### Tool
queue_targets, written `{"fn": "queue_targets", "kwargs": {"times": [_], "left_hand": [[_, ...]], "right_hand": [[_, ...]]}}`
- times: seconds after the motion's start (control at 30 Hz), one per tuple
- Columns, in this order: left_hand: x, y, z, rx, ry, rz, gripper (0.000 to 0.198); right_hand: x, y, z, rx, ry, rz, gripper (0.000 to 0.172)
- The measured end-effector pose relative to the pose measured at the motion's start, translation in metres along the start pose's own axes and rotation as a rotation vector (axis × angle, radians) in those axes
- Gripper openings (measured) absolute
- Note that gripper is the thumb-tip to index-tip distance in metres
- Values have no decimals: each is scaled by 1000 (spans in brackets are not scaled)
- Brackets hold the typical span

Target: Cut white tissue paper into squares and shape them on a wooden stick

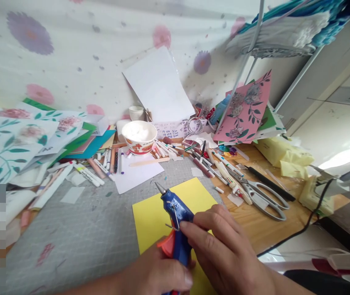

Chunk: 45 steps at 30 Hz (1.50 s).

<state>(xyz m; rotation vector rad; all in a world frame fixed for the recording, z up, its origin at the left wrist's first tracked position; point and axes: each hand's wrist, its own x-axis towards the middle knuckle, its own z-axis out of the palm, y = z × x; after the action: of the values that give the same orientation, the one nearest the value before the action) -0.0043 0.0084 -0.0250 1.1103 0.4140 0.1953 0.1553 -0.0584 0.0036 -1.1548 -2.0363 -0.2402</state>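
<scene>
Both hands meet on 1 blue glue gun (176, 221), held low over the yellow card (175, 209) that lies flat on the grey cutting mat (85, 233). Left hand (159, 274) wraps the grip from below, fingers curled shut around it beside the orange trigger. Right hand (224, 250) comes in from the side, fingertips (190, 227) pinched lightly on the gun's body near the thin wire stand. Metal nozzle points up and away, clear of the card, not touching it.

Judgement: the gun is being readied or adjusted, not yet dispensing. Next move would call for tipping the nozzle down onto the card and a steady squeeze of the trigger.

Nearby: scissors (261, 196), a bowl (139, 136), scattered markers (107, 162).
</scene>
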Motion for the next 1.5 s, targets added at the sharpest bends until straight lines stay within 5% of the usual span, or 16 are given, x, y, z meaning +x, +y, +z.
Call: {"fn": "queue_targets", "kwargs": {"times": [0.2, 0.47, 0.7, 0.87, 1.27, 1.5], "left_hand": [[-3, 1, 2, 35, 33, 58, 8], [-15, -4, 0, 3, 8, 17, 31], [-10, -8, -3, -7, -25, -9, 16], [-2, -7, 1, 27, 28, -21, 25], [-2, 18, 6, 0, 49, 46, 12], [1, 11, 5, -18, 42, 47, 12]], "right_hand": [[6, -1, 1, -11, -18, -59, 19], [1, 4, 2, 52, -34, -57, 9], [-3, 12, -4, 68, 45, 168, 16], [-3, 8, -4, 67, 45, 123, 15], [1, -7, 3, 33, 43, 47, 14], [4, -4, 3, 26, 4, -3, 10]]}}
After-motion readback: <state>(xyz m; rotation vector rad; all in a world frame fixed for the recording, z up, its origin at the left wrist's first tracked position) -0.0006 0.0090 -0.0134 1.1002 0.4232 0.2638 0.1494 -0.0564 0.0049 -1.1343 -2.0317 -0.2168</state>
